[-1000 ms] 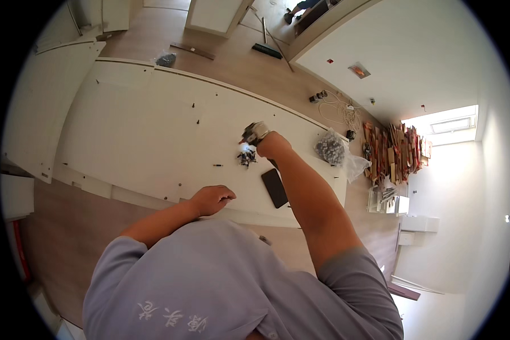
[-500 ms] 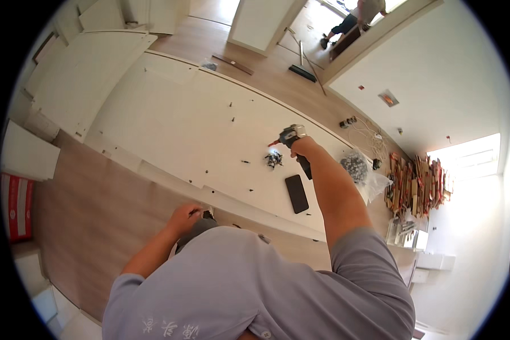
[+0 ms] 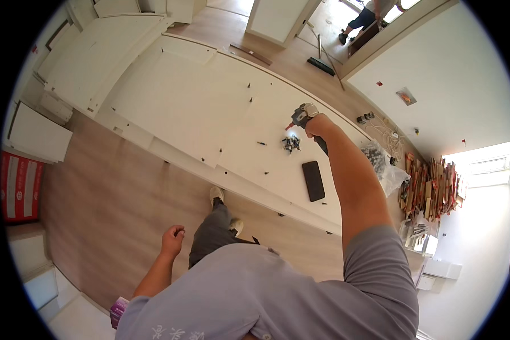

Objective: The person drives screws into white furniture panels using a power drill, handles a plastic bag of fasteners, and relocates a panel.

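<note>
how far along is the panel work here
Done: a few fasteners already dot the big white panel. In hand: the right hand holds a power driver above it; the left hand hangs free. Left: a pile of dark screws lies unused beside a black phone, and more panels lie alongside.

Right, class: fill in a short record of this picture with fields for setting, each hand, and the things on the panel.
Setting: room with wood floor, large white panel lying flat
Right hand: holds a cordless drill over the panel
Left hand: empty, loosely curled, above the floor
On panel: pile of dark screws, black phone
Beside panel: clear bag of fittings
</note>
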